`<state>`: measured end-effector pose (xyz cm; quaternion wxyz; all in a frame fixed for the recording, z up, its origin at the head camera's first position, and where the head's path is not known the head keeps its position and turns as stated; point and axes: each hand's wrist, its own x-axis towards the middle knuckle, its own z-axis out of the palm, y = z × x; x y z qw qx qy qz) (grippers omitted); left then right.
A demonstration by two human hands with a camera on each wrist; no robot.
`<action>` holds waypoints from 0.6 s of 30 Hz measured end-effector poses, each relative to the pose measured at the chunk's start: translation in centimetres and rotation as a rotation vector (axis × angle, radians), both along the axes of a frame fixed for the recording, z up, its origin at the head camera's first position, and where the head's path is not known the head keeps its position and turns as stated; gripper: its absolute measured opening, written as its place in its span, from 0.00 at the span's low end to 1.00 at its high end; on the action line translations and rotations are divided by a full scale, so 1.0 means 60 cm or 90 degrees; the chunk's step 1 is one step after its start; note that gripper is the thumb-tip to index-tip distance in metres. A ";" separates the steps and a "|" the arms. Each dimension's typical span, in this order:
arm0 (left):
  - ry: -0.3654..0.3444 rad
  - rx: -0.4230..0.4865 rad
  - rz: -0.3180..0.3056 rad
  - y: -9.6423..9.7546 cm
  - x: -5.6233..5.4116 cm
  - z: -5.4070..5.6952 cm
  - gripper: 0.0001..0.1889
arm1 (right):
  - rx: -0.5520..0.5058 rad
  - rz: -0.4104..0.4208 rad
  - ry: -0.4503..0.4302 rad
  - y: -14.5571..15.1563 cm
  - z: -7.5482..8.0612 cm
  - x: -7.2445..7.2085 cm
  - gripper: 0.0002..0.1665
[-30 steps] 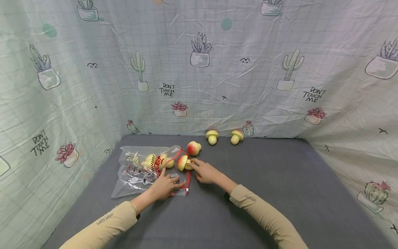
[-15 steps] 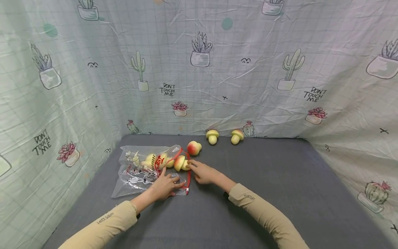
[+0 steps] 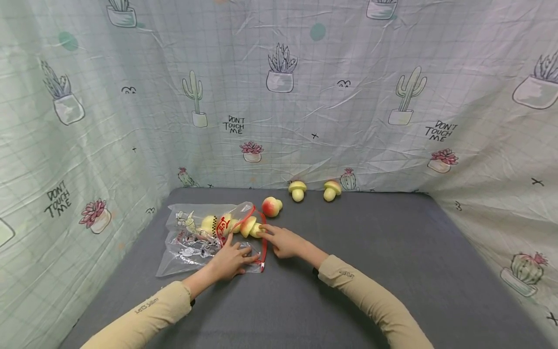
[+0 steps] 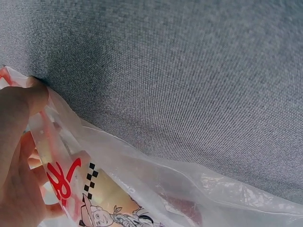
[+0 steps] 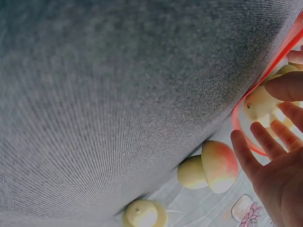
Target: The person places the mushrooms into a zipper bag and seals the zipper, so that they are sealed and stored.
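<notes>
A see-through plastic drawstring bag (image 3: 172, 261) with cartoon prints lies flat, its red-trimmed mouth facing right. My left hand (image 3: 227, 261) rests spread on the bag near the mouth; in the left wrist view its thumb (image 4: 38, 94) lies at the bag's edge. At the mouth, my right hand (image 3: 285, 242) holds a yellow-and-red toy mushroom (image 3: 247, 227) by its stem, cap pointing into the bag. In the right wrist view the thumb (image 5: 284, 87) and index finger lie either side of that stem. More toy mushrooms (image 3: 208, 224) show through the plastic.
Just behind the bag mouth, a toy mushroom (image 3: 271, 207) lies on its side. Two others, one mushroom (image 3: 298, 191) in the middle and one mushroom (image 3: 332, 191) farther right, are near the grey table's (image 3: 370, 252) back edge. A cactus-print curtain (image 3: 314, 116) encloses the table.
My right hand has moved slightly left, taking the toy mushroom farther into the bag mouth. The left hand has stayed in place on the bag.
</notes>
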<state>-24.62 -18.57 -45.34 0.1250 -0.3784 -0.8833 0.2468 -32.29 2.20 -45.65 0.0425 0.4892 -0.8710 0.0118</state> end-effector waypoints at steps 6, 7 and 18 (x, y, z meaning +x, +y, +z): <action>-0.001 -0.006 0.005 0.000 -0.001 -0.002 0.28 | 0.013 -0.013 0.004 -0.004 0.001 -0.001 0.36; -0.001 -0.008 0.006 0.000 -0.001 -0.003 0.28 | 0.013 -0.015 0.004 -0.005 0.001 -0.001 0.36; -0.013 -0.011 0.017 0.000 -0.003 -0.004 0.28 | 0.027 -0.024 0.034 -0.014 0.002 -0.002 0.38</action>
